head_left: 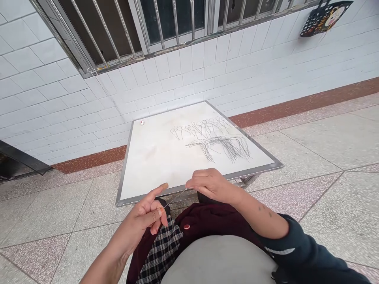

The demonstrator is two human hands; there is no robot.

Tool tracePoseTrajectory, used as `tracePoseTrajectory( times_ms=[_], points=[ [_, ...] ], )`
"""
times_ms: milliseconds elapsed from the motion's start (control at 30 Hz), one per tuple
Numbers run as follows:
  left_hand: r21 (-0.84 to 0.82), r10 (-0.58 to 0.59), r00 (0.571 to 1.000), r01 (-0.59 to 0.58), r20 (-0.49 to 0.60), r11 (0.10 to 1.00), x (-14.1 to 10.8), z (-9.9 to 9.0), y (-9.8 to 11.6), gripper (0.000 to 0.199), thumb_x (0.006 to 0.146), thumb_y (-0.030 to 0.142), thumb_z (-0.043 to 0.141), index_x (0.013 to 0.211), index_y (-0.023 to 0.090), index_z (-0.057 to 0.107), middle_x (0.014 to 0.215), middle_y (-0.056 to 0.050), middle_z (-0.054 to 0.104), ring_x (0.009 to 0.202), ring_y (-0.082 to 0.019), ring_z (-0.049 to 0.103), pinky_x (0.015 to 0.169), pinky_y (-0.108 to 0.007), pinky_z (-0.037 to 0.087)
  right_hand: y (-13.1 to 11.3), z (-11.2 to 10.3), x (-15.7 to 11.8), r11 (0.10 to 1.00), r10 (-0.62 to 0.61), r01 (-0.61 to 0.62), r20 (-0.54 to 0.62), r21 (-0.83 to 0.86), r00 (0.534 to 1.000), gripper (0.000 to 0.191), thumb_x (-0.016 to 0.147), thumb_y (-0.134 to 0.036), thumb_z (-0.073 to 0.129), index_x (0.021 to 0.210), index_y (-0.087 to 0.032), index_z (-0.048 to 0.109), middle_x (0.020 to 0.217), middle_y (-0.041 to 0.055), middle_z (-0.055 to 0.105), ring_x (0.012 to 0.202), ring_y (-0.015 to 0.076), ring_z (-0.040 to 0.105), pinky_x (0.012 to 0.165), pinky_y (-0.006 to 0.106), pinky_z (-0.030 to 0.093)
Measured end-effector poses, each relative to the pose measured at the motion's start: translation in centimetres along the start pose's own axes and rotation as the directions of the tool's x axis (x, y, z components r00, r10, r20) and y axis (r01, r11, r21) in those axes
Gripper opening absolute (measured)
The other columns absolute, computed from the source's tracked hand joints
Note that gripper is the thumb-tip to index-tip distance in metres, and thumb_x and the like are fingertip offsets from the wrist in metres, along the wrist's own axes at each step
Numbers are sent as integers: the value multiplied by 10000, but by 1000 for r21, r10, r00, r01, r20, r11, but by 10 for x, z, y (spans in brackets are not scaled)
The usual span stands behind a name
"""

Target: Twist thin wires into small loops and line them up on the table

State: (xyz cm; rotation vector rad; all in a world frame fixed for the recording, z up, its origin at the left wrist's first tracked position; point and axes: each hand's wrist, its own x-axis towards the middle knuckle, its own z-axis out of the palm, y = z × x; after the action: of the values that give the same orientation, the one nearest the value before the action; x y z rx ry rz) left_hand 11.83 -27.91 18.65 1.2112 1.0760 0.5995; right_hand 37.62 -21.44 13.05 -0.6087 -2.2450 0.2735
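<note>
A thin wire (pixel 175 197) spans the gap between my two hands, just over the near edge of the table. My left hand (pixel 148 213) pinches its lower end between thumb and curled fingers, with the index finger stretched out. At the other end, my right hand (pixel 213 185) has its fingertips pressed together on the wire. Behind them on the white table (pixel 148 165) lies a row of thin dark looped pieces (pixel 201 127). Closer to me is a loose spread of long, bent dark strands (pixel 227 148).
A small red and white item (pixel 142 122) lies at the table's far left corner. The table has a grey metal rim and stands near a white tiled wall (pixel 177 75) with a barred window (pixel 174 19). A dotted bag (pixel 324 19) hangs at the upper right.
</note>
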Motion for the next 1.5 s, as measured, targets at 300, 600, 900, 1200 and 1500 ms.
tracePoseTrajectory(
  times_ms=[300,600,900,1200,1500],
  points=[
    [456,386,750,-126,-537,881,-3,23,20,535,787,347,645,1306,323,516,965,-39,643,849,-204,557,547,-229,354,-10,5,5,978,189,-184,-48,98,981,200,931,-203,444,928,-198,644,831,28,696,713,129,621,648,220,437],
    [633,636,652,-297,-412,715,18,50,7,385,832,235,571,1203,322,626,817,-28,669,791,-221,560,828,-350,410,-22,5,7,966,228,-219,-60,134,972,186,925,-190,446,943,-204,631,848,26,694,721,128,620,647,218,436],
    [694,693,629,-321,-352,644,16,51,8,403,838,190,571,1221,310,609,761,-14,611,711,-183,533,749,-310,415,-23,5,8,970,199,-187,-65,157,978,186,934,-209,447,940,-201,633,838,26,689,719,127,616,648,216,436],
    [777,653,746,-335,-128,534,12,35,0,533,893,150,453,1393,323,395,822,0,587,738,-156,526,724,-286,424,-17,4,5,997,68,-67,-25,46,997,216,956,-217,420,983,-195,634,856,21,703,727,126,616,646,225,419],
    [849,640,768,-330,-12,413,12,33,-3,557,911,118,420,1415,324,305,837,26,585,781,-132,536,737,-265,459,-15,3,5,999,38,-38,-37,14,999,239,966,-235,407,975,-189,642,801,24,687,710,122,609,620,220,408]
  ],
)
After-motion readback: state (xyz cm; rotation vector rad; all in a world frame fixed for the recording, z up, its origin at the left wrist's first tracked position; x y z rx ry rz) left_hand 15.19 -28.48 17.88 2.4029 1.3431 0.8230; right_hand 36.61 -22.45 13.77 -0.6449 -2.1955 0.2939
